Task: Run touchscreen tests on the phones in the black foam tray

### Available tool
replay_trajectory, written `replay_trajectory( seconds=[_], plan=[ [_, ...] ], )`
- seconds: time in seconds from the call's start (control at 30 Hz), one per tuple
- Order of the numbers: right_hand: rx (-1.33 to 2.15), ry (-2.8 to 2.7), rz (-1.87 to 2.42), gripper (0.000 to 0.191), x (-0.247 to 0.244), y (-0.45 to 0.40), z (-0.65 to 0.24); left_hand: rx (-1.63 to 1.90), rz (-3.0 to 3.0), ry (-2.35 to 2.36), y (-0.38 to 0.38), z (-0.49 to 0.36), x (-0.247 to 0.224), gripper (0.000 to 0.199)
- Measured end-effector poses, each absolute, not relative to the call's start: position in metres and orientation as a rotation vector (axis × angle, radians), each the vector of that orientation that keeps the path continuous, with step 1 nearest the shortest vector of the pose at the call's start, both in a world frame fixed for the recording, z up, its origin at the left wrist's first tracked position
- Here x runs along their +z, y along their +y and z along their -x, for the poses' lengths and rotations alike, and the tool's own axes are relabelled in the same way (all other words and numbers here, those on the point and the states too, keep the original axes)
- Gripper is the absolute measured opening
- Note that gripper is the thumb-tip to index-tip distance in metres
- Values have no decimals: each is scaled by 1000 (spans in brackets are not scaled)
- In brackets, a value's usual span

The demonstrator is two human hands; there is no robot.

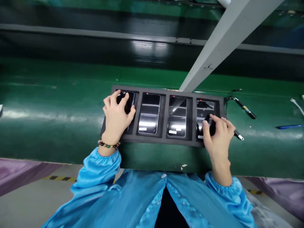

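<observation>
A dark foam tray (152, 139) lies on the green bench, with several phones side by side in its slots. My left hand (117, 114) spreads its fingers over the leftmost phone (128, 103), fingertips and thumb at its edges. Over the rightmost phone (201, 109) is my right hand (218, 131), its thumb and fingers apart around a dark patch on the lower part of the screen. Between my hands, the second phone (149, 113) and third phone (177, 115) rest untouched, each with a small white label near its lower edge.
A slanted grey post (213, 53) rises behind the tray. To the right on the bench (59, 126) are a black pen-like tool (245, 108), a small black-and-white item (238, 135), a blue tool (288, 127) and a white cable (296, 106). Purple cloth shows at both lower sides.
</observation>
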State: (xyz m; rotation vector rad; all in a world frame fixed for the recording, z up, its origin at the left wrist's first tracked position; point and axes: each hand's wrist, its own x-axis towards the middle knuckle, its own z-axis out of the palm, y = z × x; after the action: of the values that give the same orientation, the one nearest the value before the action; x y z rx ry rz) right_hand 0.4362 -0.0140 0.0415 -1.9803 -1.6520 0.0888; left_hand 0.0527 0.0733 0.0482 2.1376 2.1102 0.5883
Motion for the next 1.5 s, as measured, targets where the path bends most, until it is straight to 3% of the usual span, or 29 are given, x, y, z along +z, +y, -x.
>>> replay_trajectory(
  seconds=[0.23,0.4,0.57,0.83,1.07,1.17,1.3,1.5],
  plan=[
    [215,-1396,1978,50,42,-11,-434,569,-2146,2103,75,-48,46,57],
    [119,-1583,1875,47,52,-18,-405,714,-2196,1966,74,-78,57,53],
    [248,-1916,1822,52,55,-12,-357,505,-2305,1787,75,-144,62,61],
    [323,-1775,1807,51,50,-5,-346,445,-2205,1878,78,-166,65,57],
    [397,-1744,1756,54,61,-11,-383,741,-2226,1699,74,-131,61,56],
    [227,-1587,1776,45,63,-26,-435,791,-2345,1463,67,-89,66,41],
    [343,-1748,1618,39,57,-38,-485,552,-2438,1134,64,-53,73,20],
    [236,-1839,1771,45,54,-6,-461,497,-2454,1384,81,-51,65,54]
  ],
)
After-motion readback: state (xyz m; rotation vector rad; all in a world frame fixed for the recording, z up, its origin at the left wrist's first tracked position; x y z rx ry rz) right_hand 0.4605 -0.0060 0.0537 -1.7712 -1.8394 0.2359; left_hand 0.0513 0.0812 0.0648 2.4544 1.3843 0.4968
